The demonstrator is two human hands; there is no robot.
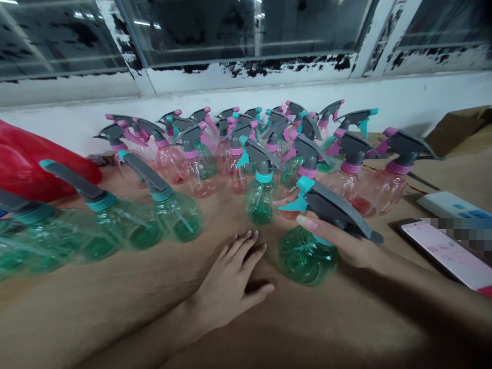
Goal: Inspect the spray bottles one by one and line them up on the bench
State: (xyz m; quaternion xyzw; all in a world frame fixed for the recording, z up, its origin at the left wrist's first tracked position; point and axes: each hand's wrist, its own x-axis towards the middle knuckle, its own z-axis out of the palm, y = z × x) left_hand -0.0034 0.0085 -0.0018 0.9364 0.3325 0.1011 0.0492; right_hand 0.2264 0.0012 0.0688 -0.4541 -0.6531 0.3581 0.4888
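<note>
My right hand point(338, 238) is wrapped round the neck of a green spray bottle point(305, 261) with a grey and turquoise trigger head. That bottle stands close to upright at the table surface; whether its base touches cannot be told. My left hand point(234, 277) lies flat with fingers stretched out, just left of the held bottle, and grips nothing. Beyond its fingertips stands another green spray bottle point(261, 200). A row of green spray bottles point(179, 215) lines the left side.
Several pink spray bottles point(202, 177) crowd the back, mixed with some green ones. At the right lie a phone point(442, 246) and a white box-like device point(453, 205). A red bag point(38, 164) sits at the left, a brown carton point(457, 130) at the far right.
</note>
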